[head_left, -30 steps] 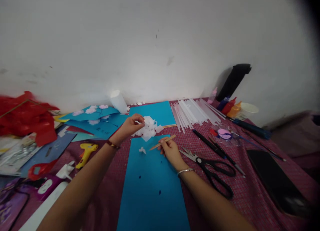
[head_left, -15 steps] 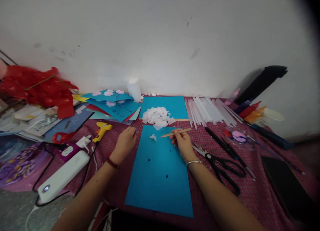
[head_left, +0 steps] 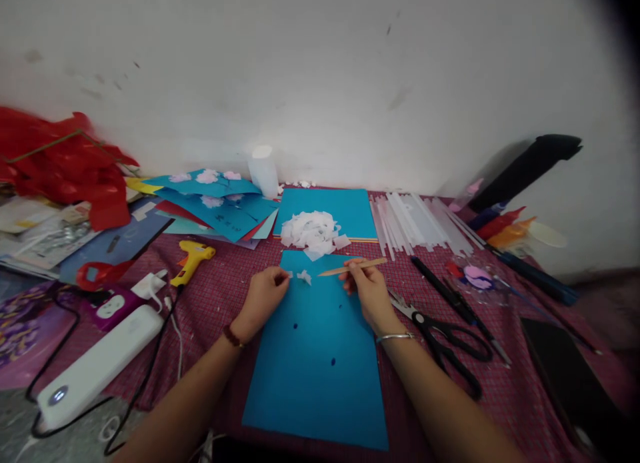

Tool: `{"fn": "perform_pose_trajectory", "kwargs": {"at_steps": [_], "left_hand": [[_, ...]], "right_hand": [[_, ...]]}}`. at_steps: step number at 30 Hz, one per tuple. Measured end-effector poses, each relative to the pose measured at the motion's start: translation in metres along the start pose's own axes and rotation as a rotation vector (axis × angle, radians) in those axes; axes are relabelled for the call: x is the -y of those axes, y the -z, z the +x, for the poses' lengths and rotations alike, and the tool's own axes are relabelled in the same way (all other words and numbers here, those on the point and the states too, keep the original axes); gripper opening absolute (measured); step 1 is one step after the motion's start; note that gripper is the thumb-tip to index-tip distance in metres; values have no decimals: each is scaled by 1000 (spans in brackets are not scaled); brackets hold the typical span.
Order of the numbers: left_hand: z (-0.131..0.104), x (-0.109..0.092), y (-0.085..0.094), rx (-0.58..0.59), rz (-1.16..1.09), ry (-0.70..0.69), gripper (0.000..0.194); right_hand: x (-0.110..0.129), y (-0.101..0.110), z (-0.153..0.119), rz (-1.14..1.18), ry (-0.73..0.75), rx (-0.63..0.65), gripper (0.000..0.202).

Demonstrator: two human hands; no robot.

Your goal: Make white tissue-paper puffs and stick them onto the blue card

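A sheet of blue paper (head_left: pixel 315 383) lies in front of me with several small dark blobs on it. My right hand (head_left: pixel 367 286) is closed around a thin pointed wooden stick (head_left: pixel 345 269), its tip toward the left over the sheet's upper part. Near that tip sits a small crumpled white paper piece (head_left: pixel 304 276). At the sheet's upper left edge my left hand (head_left: pixel 265 289) is pinched, with a tiny scrap of white paper (head_left: pixel 289 275) showing at the fingertips. Just beyond the sheet is a heap of white paper pieces (head_left: pixel 310 231), partly on a stack of blue paper (head_left: pixel 345 206).
On the right lie scissors (head_left: pixel 440 329), pens, translucent glue sticks (head_left: pixel 410 219) and a dark flat object (head_left: pixel 565 376). To the left are a yellow glue gun (head_left: pixel 193 259), a white power strip (head_left: pixel 100 366) with cables, and blue sheets with pale flowers (head_left: pixel 215 209). A wall stands behind.
My left hand has moved right, bringing the white scrap to the blue sheet's edge beside the crumpled piece. My right hand keeps the stick in nearly the same spot. The view has shifted slightly.
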State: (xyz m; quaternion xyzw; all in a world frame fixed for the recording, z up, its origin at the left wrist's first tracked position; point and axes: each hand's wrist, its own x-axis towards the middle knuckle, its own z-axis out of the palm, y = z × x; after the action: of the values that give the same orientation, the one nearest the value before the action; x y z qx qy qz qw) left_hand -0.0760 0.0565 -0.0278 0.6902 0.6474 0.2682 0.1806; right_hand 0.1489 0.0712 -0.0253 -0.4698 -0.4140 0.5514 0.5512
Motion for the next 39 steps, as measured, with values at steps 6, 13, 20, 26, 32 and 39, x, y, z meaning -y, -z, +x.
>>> {"fn": "perform_pose_trajectory", "kwargs": {"at_steps": [6, 13, 20, 26, 32, 39], "left_hand": [[-7, -11, -2, -1, 68, -134, 16], [-7, -8, -10, -30, 69, -213, 17], [-4, -3, -7, -26, 57, -129, 15], [-4, -7, -1, -37, 41, 1, 11], [-5, -9, 2, -20, 57, 30, 11], [-8, -10, 1, 15, 121, -49, 11]], "right_hand": [[23, -28, 22, -176, 53, 271, 23], [16, -54, 45, -630, 327, 290, 18], [22, -58, 40, -773, 360, 465, 19], [31, -63, 32, -856, 372, 454, 21], [30, -64, 31, -1068, 407, 493, 23], [33, -63, 32, -1157, 432, 460, 27]]}}
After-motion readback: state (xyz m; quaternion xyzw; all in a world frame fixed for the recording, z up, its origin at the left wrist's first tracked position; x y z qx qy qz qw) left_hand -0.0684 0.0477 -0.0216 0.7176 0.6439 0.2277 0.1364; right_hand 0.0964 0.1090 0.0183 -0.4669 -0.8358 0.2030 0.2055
